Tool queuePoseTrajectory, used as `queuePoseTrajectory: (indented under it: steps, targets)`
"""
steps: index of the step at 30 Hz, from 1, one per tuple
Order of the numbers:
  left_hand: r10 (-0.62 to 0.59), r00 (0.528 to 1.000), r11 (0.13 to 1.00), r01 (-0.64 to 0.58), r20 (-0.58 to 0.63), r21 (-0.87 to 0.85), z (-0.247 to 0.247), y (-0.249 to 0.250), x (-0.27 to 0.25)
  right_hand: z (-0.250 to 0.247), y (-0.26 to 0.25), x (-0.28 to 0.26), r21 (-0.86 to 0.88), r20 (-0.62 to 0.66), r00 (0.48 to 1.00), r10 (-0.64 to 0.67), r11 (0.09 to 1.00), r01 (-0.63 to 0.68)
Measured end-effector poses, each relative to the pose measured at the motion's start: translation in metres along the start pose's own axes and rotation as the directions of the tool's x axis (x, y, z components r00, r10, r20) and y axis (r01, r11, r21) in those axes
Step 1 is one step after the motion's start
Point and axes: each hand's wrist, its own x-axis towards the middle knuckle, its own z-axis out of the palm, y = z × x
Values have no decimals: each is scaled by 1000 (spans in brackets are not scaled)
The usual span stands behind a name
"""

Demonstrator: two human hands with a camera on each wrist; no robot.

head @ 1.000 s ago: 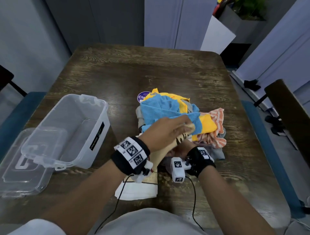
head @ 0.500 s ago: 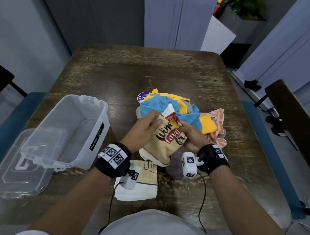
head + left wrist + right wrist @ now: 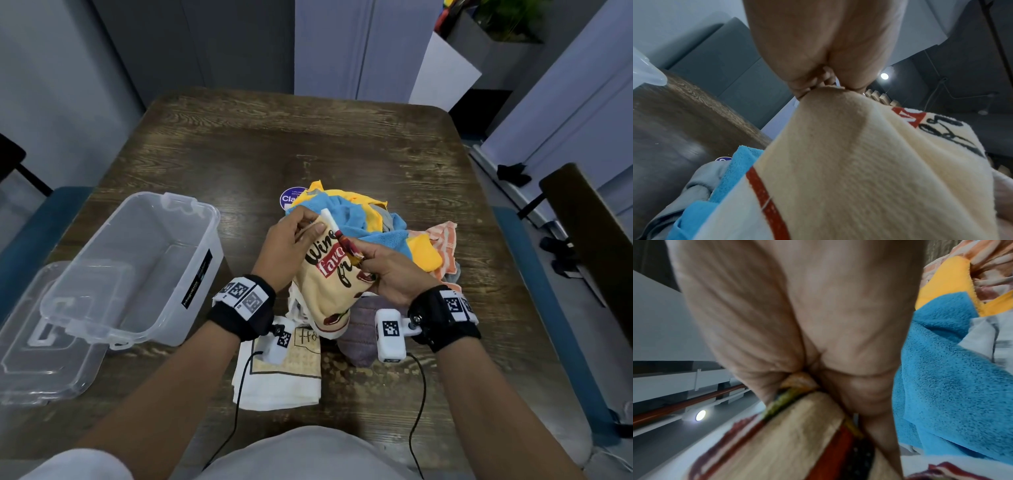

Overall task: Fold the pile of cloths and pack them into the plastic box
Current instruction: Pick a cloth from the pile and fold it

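Plastic box [image 3: 202, 267] at the left of the table [image 3: 308, 137], open, resting partly on its lid [image 3: 41, 363]; only the head view shows it whole. Left hand [image 3: 291, 245] pinches the cream printed cloth [image 3: 329, 287] at its upper edge, thumb against curled fingers; the left wrist view shows fabric bunched into that grip. Right hand [image 3: 388, 270] pinches the opposite edge. Cloth held above a folded cloth [image 3: 281, 380], in front of the pile [image 3: 397, 236]. Right wrist view blurred, fingertips hidden behind the palm.

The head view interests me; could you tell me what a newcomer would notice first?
The left hand and right hand hold up a cream printed cloth at the table's centre. Behind it lies a bright pile of cloths, blue, yellow and orange; a clear plastic box stands empty at the left.
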Motion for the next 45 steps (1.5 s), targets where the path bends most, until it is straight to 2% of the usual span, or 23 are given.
queuePoseTrajectory:
  steps: [3, 8, 15, 17, 21, 23, 25, 27, 29, 32, 35, 36, 39, 42, 43, 45]
  targets:
    - [-2, 999, 1000, 1, -38, -21, 1, -1, 0, -1, 1, 0, -32, 2, 1000, 5, 999, -5]
    - [-27, 999, 998, 25, -29, -50, 1, -3, 0, 2, 2, 1, -68, 14, 1000, 11, 998, -10]
    - [28, 994, 995, -37, 102, 92, 1, -9, 5, 3, -2, -1, -96, 27, 1000, 6, 995, -3]
    - [21, 996, 992, -31, 81, 122, 3, -9, 7, 3, -5, -2, -108, 30, 1000, 0, 994, 3]
    - [23, 1000, 1000, -23, -1, -19, 3, -9, 10, 5, -10, -4, -198, -17, 994, -110, 975, 105]
    - [29, 997, 999, -30, -69, -23, 0, -3, 12, 5, -10, -4, -340, -89, 966, -245, 919, 201]
    - [31, 991, 999, -34, -132, -23, -3, 2, 15, 6, -9, -5, -448, -127, 915, -383, 845, 292]
    - [47, 981, 999, -48, -190, -2, -5, 5, 20, 10, -11, -8, -568, -65, 879, -471, 742, 356]
    - [49, 975, 999, -52, -219, -8, -7, 8, 23, 14, -13, -10, -709, 9, 877, -481, 615, 345]
    - [51, 964, 998, -55, -261, -10, -9, 14, 22, 16, -13, -4, -866, 28, 882, -471, 429, 257]
    - [95, 952, 995, -80, -292, 60, -12, 14, 21, 14, -12, 1, -926, 13, 890, -455, 331, 182]
    - [116, 947, 990, -85, -299, 116, -14, 13, 20, 14, -13, -1, -927, 15, 896, -443, 331, 179]
    - [143, 948, 956, -58, -285, 287, -18, 2, 14, 13, -27, -13, -878, 17, 907, -420, 428, 215]
    - [105, 952, 938, 1, -288, 346, -17, -3, 8, 10, -34, -11, -844, -5, 884, -467, 476, 247]
    - [106, 946, 943, 2, -306, 334, -15, -3, 7, 10, -33, -8, -813, -28, 872, -489, 519, 265]
    - [100, 932, 954, 10, -348, 301, -13, 2, 7, 15, -28, -3, -663, -101, 843, -529, 667, 339]
